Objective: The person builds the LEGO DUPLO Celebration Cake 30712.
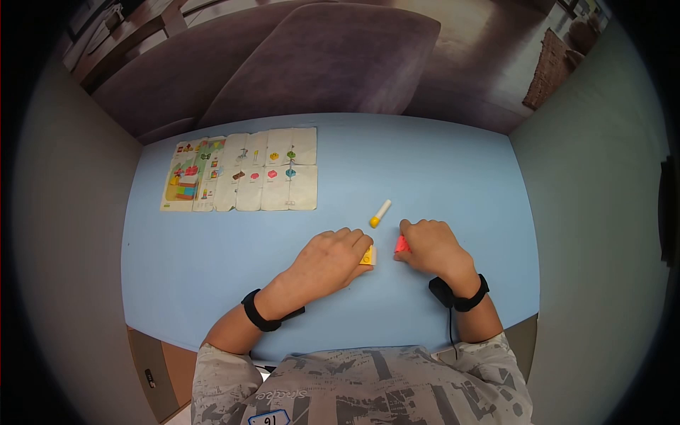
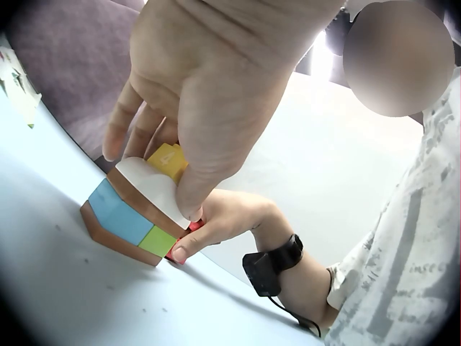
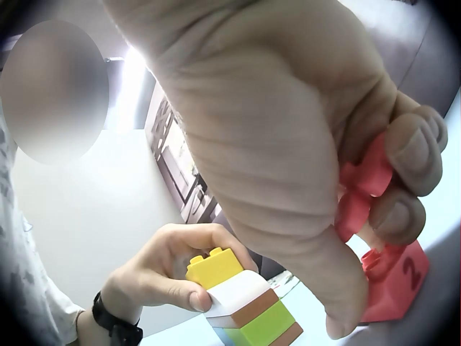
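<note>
My left hand [image 1: 322, 261] grips a stack of toy building bricks, thumb against its white rounded layer [image 2: 148, 186]. A yellow brick [image 3: 216, 267] tops the stack, with brown, blue and green layers below the white, as the left wrist view shows. My right hand [image 1: 435, 248], fingers curled, holds a red lobed piece [image 3: 366, 184]. Under those fingers is a red brick [image 3: 400, 281] marked with a 2, the thumb at its side. Between and beyond the hands lies a white stick with a yellow end [image 1: 380, 214].
An unfolded, creased instruction sheet [image 1: 241, 170] with printed brick pictures lies at the back left of the light blue table [image 1: 425, 163]. Grey panels [image 1: 595, 184] stand along both sides. A dark sofa-like backdrop [image 1: 319, 60] rises behind the far edge.
</note>
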### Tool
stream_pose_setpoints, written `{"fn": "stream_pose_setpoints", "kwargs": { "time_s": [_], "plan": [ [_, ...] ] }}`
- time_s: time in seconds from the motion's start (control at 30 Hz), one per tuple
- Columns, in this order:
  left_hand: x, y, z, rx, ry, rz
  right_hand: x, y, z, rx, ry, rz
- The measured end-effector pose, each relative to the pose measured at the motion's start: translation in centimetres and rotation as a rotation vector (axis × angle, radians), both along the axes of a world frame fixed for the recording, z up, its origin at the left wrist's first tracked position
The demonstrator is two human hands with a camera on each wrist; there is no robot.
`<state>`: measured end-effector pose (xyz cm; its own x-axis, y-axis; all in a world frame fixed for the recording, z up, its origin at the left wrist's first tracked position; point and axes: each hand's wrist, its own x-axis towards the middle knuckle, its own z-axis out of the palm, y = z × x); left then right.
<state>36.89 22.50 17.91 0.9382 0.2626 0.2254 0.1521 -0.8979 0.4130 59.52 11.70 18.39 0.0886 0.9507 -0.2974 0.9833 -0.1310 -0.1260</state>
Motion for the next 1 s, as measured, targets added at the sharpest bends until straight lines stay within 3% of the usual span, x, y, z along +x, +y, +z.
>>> {"fn": "stream_pose_setpoints", "kwargs": {
  "time_s": [0.27,1.0],
  "plan": [
    [0.0,0.0,-0.2,-0.008,-0.008,0.002,-0.4,-0.4,2.4,0.036,0.122,0.003],
    [0.0,0.1,-0.1,-0.03,-0.011,0.002,-0.4,-0.6,0.8,0.153,0.198,0.027]
  ]
}}
